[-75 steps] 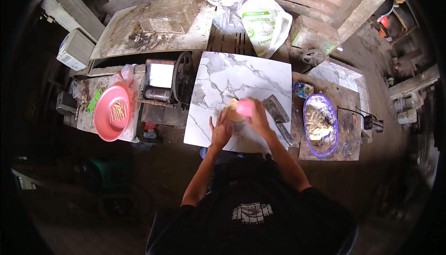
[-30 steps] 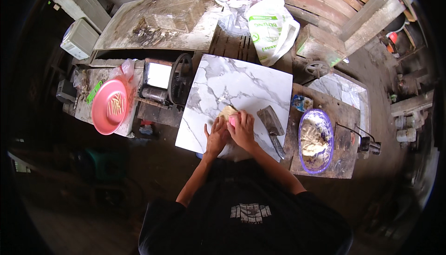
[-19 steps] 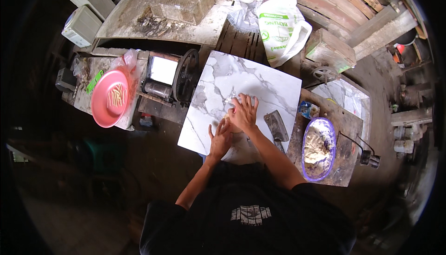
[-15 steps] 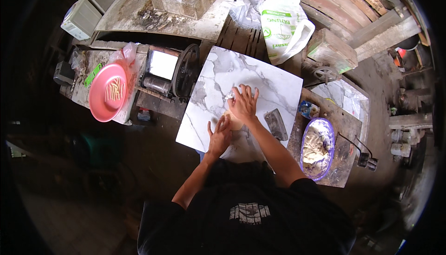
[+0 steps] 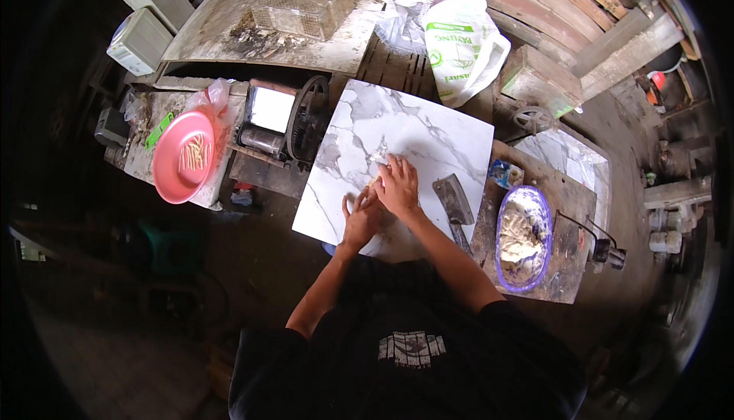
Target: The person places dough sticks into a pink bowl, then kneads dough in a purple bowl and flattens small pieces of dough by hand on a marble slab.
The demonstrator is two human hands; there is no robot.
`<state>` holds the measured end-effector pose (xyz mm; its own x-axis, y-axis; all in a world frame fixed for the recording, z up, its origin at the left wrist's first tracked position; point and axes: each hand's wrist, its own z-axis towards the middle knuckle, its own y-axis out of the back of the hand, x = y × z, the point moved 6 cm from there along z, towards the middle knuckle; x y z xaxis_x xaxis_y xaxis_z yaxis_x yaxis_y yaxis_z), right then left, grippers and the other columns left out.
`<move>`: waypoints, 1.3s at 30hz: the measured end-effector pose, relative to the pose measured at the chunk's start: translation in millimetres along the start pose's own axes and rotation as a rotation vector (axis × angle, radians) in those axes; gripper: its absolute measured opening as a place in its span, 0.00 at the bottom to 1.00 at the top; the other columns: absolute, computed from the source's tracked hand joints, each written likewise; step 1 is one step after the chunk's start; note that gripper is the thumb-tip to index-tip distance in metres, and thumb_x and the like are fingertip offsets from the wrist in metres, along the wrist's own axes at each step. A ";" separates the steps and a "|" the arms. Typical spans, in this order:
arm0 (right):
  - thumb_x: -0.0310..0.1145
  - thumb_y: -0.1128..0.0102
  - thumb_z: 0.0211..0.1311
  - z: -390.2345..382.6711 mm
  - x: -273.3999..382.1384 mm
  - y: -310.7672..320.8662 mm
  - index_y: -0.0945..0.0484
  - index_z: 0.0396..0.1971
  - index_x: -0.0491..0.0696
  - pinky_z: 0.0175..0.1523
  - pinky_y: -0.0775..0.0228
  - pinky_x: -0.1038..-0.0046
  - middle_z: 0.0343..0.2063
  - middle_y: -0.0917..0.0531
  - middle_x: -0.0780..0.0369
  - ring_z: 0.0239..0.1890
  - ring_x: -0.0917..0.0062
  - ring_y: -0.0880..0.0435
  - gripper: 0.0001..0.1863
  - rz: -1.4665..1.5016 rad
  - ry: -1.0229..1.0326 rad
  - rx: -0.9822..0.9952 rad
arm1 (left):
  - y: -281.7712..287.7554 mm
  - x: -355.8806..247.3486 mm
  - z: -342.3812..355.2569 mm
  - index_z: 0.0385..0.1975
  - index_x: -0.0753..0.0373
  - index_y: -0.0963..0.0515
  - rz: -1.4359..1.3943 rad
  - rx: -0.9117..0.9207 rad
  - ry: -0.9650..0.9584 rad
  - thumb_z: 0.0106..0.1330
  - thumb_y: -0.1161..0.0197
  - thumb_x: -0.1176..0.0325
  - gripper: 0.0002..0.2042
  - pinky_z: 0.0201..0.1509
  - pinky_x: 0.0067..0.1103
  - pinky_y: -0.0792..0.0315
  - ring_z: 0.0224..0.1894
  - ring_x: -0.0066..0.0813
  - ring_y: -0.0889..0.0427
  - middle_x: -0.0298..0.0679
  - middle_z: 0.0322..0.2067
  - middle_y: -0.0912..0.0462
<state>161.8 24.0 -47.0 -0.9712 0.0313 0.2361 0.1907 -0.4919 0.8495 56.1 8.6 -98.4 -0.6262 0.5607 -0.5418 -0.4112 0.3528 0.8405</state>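
On a white marble-patterned board (image 5: pixel 336 190), both my hands come together over a small piece of pale dough (image 5: pixel 375 182), which they mostly cover. My right hand (image 5: pixel 399 188) curls over it from the right, fingers bent. Close beside it, my left hand (image 5: pixel 362 225) has its fingertips at the dough's near edge. A little loose flour (image 5: pixel 379 155) lies just past my fingers. To the right of my hands rests a cleaver (image 5: pixel 453 200) with a dark, broad blade, its handle toward me.
A purple-rimmed tub (image 5: pixel 502 255) of dough stands at the right. At the left, a pink basin (image 5: pixel 170 183) holds several dough strips, beside a hand-wheel roller machine (image 5: pixel 306 122). Behind the board are a white sack (image 5: pixel 459 41) and a wire basket (image 5: pixel 306 11).
My right hand has drawn back toward me and its spread fingers have bent. The flat dough visible under my hands is now mostly covered. More of the cleaver's handle shows.
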 end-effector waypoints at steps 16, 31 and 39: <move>0.32 0.46 0.42 -18.9 -1.4 18.6 0.31 0.30 0.49 0.43 0.42 0.66 0.34 0.32 0.59 0.38 0.67 0.33 0.12 0.029 -0.055 0.044 | 9.5 1.0 16.0 0.49 0.52 0.35 -0.092 0.044 0.022 0.54 0.49 0.69 0.20 0.57 0.51 0.66 0.60 0.30 0.46 0.32 0.56 0.40; 0.35 0.52 0.43 51.2 -30.0 -19.5 0.28 0.22 0.49 0.48 0.49 0.61 0.24 0.30 0.63 0.34 0.73 0.32 0.07 -0.095 -0.074 0.112 | 11.8 -11.9 -8.5 0.47 0.56 0.35 -0.033 0.052 0.000 0.54 0.49 0.70 0.18 0.56 0.52 0.64 0.59 0.29 0.44 0.31 0.55 0.39; 0.38 0.50 0.43 22.4 -18.9 -22.9 0.26 0.23 0.48 0.46 0.44 0.63 0.28 0.26 0.60 0.37 0.69 0.32 0.10 -0.036 -0.125 0.256 | 10.6 -9.2 -1.9 0.48 0.55 0.35 -0.018 0.058 -0.006 0.52 0.48 0.70 0.21 0.56 0.51 0.63 0.59 0.30 0.44 0.32 0.55 0.38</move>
<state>179.0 54.1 -60.4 -0.9559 0.1596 0.2465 0.2018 -0.2529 0.9462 56.2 5.7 -84.4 -0.6146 0.5584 -0.5573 -0.3832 0.4061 0.8296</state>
